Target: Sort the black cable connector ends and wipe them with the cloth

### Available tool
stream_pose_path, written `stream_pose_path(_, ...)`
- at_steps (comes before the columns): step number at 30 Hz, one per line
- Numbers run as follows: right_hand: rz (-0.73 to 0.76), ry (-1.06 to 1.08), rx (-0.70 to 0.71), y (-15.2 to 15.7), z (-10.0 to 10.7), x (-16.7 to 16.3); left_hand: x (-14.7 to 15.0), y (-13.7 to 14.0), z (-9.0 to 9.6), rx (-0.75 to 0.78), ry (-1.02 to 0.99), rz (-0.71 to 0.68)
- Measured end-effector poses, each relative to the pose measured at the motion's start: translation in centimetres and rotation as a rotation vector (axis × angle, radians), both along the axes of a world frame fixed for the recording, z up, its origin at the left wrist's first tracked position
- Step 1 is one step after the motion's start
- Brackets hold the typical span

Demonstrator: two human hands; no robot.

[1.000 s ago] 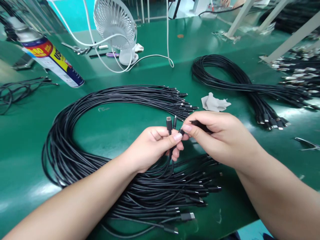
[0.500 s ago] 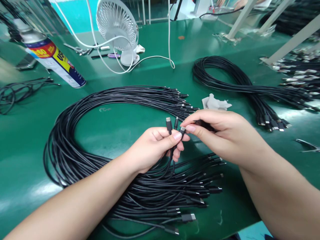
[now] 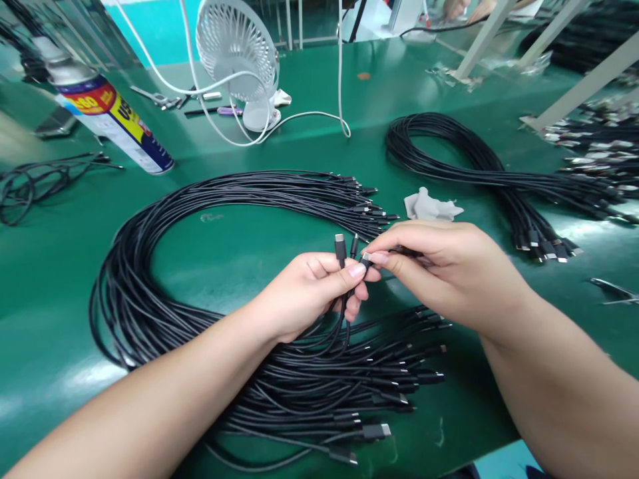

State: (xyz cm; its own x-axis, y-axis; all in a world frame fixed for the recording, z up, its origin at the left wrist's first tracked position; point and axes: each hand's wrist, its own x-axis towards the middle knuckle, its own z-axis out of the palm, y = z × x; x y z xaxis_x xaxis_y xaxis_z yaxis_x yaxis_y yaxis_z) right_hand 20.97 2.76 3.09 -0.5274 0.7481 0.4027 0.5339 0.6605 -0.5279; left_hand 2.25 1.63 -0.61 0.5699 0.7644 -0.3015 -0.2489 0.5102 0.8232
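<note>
Now clamping black rectangular cable plugs (image 3: 340, 252) in the left hand (image 3: 313, 291), pinching one with the right hand (image 3: 449, 269), newly exposing its silver metal tip (image 3: 366, 256), apparently easing access.

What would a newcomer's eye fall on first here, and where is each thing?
Most striking is the large curved bundle of black USB cables sweeping across the green table. At the centre, the left hand holds up several cable ends, with the right hand pinching close beside them. Farther back are a white fan and, at left, a colourful spray can.
</note>
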Motion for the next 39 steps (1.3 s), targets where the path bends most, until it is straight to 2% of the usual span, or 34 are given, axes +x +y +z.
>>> stream_pose_path(4,-0.001,-0.048,0.040,-0.15,-0.27,0.18,0.06,0.04,0.05,-0.012,-0.014,0.002)
stream_pose_path(11,-0.027,-0.041,0.021,0.00,-0.44,0.34,-0.06,0.04,0.01,-0.030,-0.002,0.015)
stream_pose_path(17,-0.044,-0.010,-0.065,-0.03,-0.25,0.05,0.03,0.06,-0.04,-0.030,-0.021,0.012)
stream_pose_path(21,-0.043,0.035,-0.148,-0.05,-0.52,-0.41,0.03,0.06,-0.07,0.024,0.014,-0.009)
stream_pose_path(25,-0.014,0.000,-0.036,0.15,-0.69,-0.51,0.02,0.05,-0.01,0.033,0.047,-0.012)
stream_pose_path(28,-0.074,-0.026,0.076,0.28,-0.56,-0.28,0.07,0.02,0.10,0.000,0.044,0.004)
stream_pose_path(33,-0.174,0.033,0.013,0.37,-0.47,0.02,0.18,-0.07,0.11,-0.034,0.012,0.019)
stream_pose_path(37,-0.255,0.114,0.071,0.34,-0.58,0.05,0.21,-0.05,-0.07,-0.040,-0.008,0.025)
stream_pose_path(39,-0.260,0.144,0.035,0.30,-0.60,0.10,0.22,-0.03,-0.11,-0.042,-0.006,0.033)
